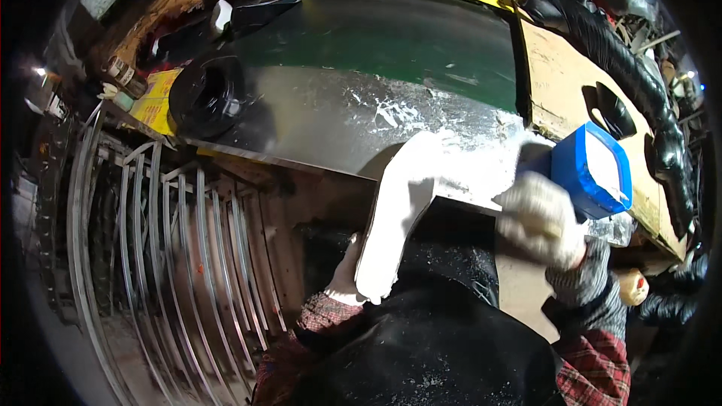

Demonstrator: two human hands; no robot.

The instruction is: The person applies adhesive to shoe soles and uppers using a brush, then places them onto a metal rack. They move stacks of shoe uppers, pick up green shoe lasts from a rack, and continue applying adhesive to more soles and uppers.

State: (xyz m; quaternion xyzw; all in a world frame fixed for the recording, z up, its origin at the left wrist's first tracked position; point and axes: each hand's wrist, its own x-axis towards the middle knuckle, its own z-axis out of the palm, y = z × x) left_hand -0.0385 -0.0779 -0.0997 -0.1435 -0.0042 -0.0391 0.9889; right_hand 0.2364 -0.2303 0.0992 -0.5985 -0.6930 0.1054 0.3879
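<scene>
A white, bent form [396,210], shaped like a lower leg and foot, reaches from my lap up to the table edge. My left hand [346,274] grips its lower end, with the fingers partly hidden behind it. At the right, my gloved right hand [541,222] is blurred by motion, its fingers curled in. A smeared dark shape [534,156] shows just above that hand, too blurred to name. Close beside the glove is a blue square tub [579,176] with white material in it.
White smears cover the near part of the dark, shiny tabletop [316,97]. A black ring-shaped piece [208,96] rests at its left. Metal bars [169,240] stand below left. Wrapped black forms [639,67] lie at the right, beside a tan board [556,60].
</scene>
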